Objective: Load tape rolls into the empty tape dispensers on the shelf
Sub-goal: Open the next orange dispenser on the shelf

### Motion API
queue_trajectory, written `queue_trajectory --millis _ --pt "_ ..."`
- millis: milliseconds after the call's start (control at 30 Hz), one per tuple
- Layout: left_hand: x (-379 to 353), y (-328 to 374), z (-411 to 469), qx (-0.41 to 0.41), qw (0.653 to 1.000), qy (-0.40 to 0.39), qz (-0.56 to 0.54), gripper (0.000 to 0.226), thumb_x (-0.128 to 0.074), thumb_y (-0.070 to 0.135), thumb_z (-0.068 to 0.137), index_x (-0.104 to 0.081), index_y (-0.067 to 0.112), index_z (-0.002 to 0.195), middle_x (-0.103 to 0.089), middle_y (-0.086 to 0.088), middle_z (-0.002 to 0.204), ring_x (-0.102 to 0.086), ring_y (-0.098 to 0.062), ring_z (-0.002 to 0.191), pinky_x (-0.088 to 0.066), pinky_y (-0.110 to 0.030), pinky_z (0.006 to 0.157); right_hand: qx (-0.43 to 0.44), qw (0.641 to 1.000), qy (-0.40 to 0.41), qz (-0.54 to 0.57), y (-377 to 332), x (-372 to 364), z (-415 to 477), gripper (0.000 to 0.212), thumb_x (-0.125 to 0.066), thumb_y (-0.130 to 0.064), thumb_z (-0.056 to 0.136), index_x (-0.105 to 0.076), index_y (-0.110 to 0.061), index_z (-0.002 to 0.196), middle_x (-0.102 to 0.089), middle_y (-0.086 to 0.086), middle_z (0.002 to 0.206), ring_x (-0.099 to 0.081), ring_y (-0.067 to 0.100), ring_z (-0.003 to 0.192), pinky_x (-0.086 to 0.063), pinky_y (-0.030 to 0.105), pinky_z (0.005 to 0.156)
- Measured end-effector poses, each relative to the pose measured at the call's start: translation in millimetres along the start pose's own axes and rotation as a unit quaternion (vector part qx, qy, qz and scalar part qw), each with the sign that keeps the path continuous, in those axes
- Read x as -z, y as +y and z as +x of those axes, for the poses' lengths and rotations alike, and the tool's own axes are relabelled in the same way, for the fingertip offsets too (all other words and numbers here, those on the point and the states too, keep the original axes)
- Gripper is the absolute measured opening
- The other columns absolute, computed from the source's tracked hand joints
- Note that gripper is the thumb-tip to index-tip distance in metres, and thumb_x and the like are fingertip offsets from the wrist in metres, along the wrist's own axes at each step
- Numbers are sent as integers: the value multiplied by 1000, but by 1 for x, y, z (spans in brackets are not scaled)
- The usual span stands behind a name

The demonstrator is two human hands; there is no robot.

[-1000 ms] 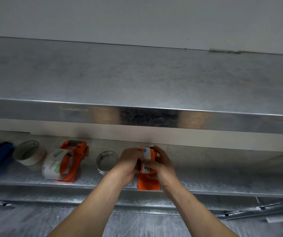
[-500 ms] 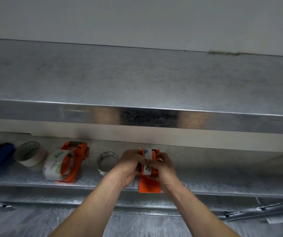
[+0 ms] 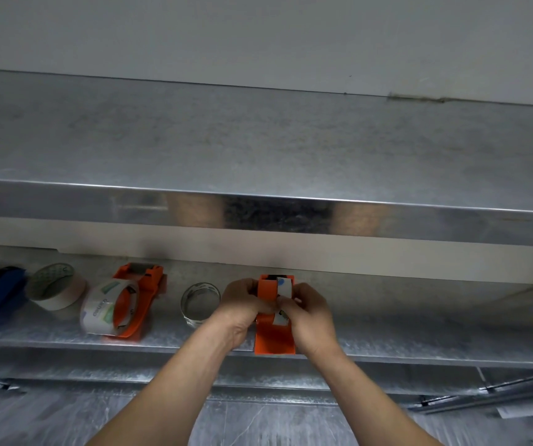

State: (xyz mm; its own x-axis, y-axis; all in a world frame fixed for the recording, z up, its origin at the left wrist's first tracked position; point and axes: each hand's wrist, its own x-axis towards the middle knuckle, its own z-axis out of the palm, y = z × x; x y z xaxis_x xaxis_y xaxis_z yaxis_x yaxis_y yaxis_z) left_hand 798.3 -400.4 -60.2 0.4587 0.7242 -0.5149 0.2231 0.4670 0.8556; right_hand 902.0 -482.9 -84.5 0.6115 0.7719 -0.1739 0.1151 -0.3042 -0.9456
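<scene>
Both hands stay on the orange dispenser (image 3: 273,339), which stands at the front edge of the lower shelf (image 3: 419,342). Since a second ago the white tape strip (image 3: 284,286) has shifted toward the dispenser's right side, leaving more orange bare to its left. The left hand (image 3: 242,304) curls round the left flank. The right hand (image 3: 310,312) pinches the strip against the body. Judgement: the strip is being threaded and the step is unfinished. The hands hide the roll's seating. A clear tape roll (image 3: 200,304) stands just beside the left hand.
</scene>
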Motion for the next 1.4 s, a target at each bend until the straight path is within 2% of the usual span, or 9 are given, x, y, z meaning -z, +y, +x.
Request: queue_trajectory --millis 133,400,533,700,800,1000,1100,1200,1400 --pt "2 -2 3 13 1000 12 -2 31 -75 -11 69 -67 6 94 -72 -16 93 -68 -36 90 -56 -41 73 -9 986 151 -72 16 23 11 28 -57 -15 88 -41 -11 65 -45 4 58 -44 24 58 -31 36 54" --pt "1 -4 1 22 999 26 -13 21 -63 -15 76 -64 5 84 -68 -16 80 -66 -28 71 -53 -28 57 109 946 145 -267 41 62 25 25 -59 -2 72 -39 -10 59 -49 -2 67 -48 24 61 -31 32 52" --pt "1 -6 2 23 999 29 -23 22 -62 -16 74 -65 5 83 -68 -14 76 -65 -28 71 -51 -29 60 127 917 145 -349 60 76 29 16 -58 -7 69 -48 -7 56 -63 9 82 -58 33 78 -48 32 66" --pt "-3 -7 1 31 998 25 -47 23 -55 -16 75 -64 4 81 -65 -15 72 -63 -28 68 -49 -30 57 -8 851 66 -522 76 81 26 26 -53 -30 90 -71 -22 106 -49 4 144 -39 31 135 -48 40 98" --pt "-6 -3 -2 30 997 22 -63 25 -48 -17 76 -61 4 75 -61 -13 66 -59 -26 63 -46 -27 53 -69 855 -5 -514 78 80 23 32 -49 -28 89 -65 -24 117 -33 -1 156 -30 27 142 -45 40 103" --pt "-8 0 -5 30 995 27 -91 25 -44 -11 80 -50 10 69 -57 -8 65 -56 -26 66 -43 -29 53 50 923 109 -366 60 64 12 43 -56 -27 84 -63 -20 125 -53 5 144 -41 27 137 -46 39 102" --pt "-10 2 -7 30 994 33 -99 26 -43 -10 81 -48 11 68 -56 -7 63 -55 -25 65 -44 -28 53 35 972 40 -229 40 39 1 48 -68 -28 79 -63 -25 126 -64 -4 129 -61 18 117 -51 33 97" --pt "-10 3 -6 29 994 45 -90 29 -42 -12 79 -46 12 62 -51 -5 55 -50 -22 55 -40 -23 45 22 944 -71 -322 42 17 -8 38 -69 -46 70 -65 -30 105 -71 -8 100 -67 17 90 -57 34 77" --pt "-10 4 -6 25 997 34 -59 27 -41 -14 76 -50 9 66 -50 -9 61 -50 -22 55 -42 -23 49 34 919 -102 -380 61 4 -15 26 -66 -39 78 -68 -21 97 -65 -1 103 -61 22 93 -52 32 78"
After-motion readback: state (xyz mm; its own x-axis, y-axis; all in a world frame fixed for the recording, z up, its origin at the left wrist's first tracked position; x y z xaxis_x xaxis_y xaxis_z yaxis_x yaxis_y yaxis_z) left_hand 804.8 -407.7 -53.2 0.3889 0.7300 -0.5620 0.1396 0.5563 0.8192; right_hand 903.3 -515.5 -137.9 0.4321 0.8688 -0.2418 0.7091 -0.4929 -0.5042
